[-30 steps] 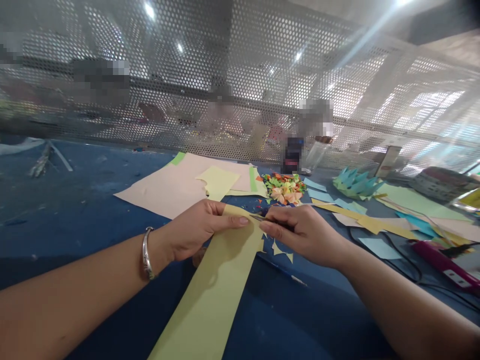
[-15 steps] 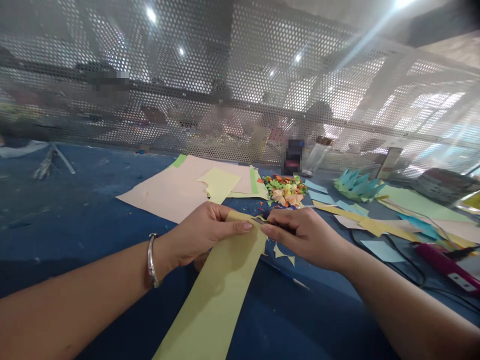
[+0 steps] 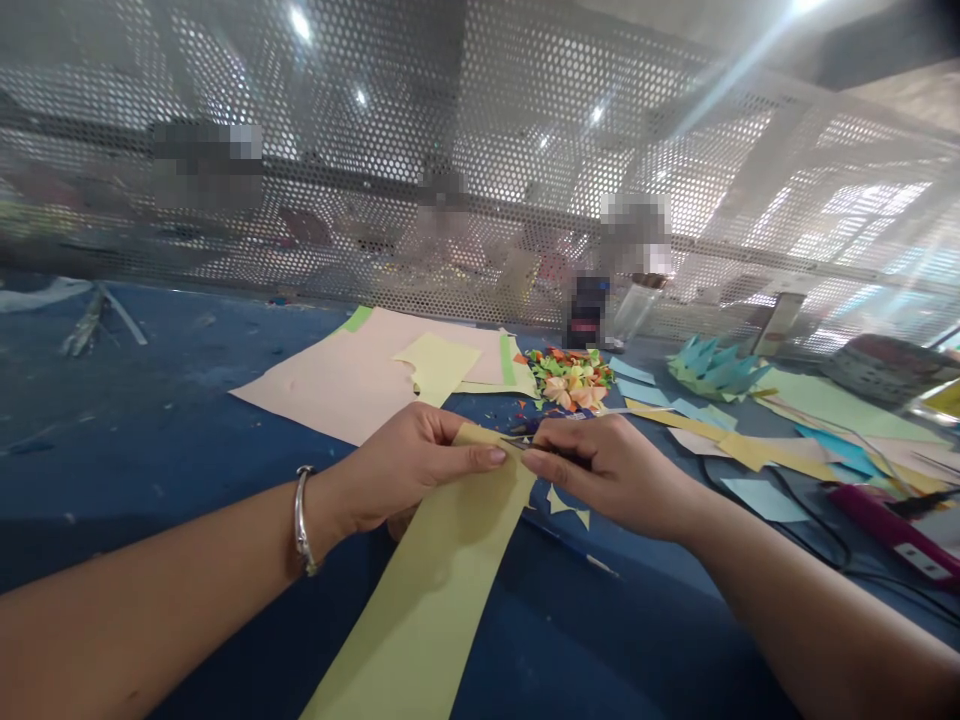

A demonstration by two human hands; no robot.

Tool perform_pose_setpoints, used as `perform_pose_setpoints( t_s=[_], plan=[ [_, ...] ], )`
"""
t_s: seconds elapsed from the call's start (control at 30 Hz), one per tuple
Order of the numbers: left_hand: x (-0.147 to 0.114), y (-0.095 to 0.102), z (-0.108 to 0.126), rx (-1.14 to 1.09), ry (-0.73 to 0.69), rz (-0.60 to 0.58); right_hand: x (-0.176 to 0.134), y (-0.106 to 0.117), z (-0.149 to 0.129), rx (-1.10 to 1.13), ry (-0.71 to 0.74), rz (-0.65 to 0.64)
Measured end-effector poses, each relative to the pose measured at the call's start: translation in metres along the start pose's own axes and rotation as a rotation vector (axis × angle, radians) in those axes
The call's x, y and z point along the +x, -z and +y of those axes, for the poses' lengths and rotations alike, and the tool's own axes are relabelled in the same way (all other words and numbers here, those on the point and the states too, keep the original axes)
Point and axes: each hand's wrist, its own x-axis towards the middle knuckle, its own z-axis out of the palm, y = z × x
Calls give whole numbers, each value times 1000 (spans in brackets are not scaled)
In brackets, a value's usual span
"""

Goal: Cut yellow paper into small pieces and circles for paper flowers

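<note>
My left hand [image 3: 420, 465] pinches the far end of a long yellow paper strip [image 3: 427, 590], which hangs down toward me. Close by on the right, my right hand [image 3: 600, 465] is closed round a pair of small scissors [image 3: 519, 440]. Their thin blades meet the strip's top edge, and the handles are mostly hidden in my fingers. Small yellow offcuts [image 3: 566, 505] lie on the table just below my right hand.
Beyond my hands are pink sheets [image 3: 337, 375], a pile of paper flowers [image 3: 574, 380] and a spiky blue paper piece [image 3: 712, 368]. Paper strips and a magenta power strip [image 3: 892, 530] lie at right. A thin blue stick [image 3: 574, 550] rests nearby. A perforated metal screen [image 3: 375, 150] stands behind.
The scissor blades look slightly more parted at the strip's edge than before. Both hands have stayed nearly in place.
</note>
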Motion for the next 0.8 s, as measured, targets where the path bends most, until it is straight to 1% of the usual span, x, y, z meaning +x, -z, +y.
perform_pose_setpoints(
  t_s=[0.2,0.33,0.8],
  plan=[
    [-3,-4,4,-25,46,8,0,-1,0,6,-6,-10],
    [-2,-3,1,-50,37,-19,0,0,0,11,1,-17],
    [-4,-6,2,-118,56,-37,-1,-2,-1,8,19,-5]
  ],
)
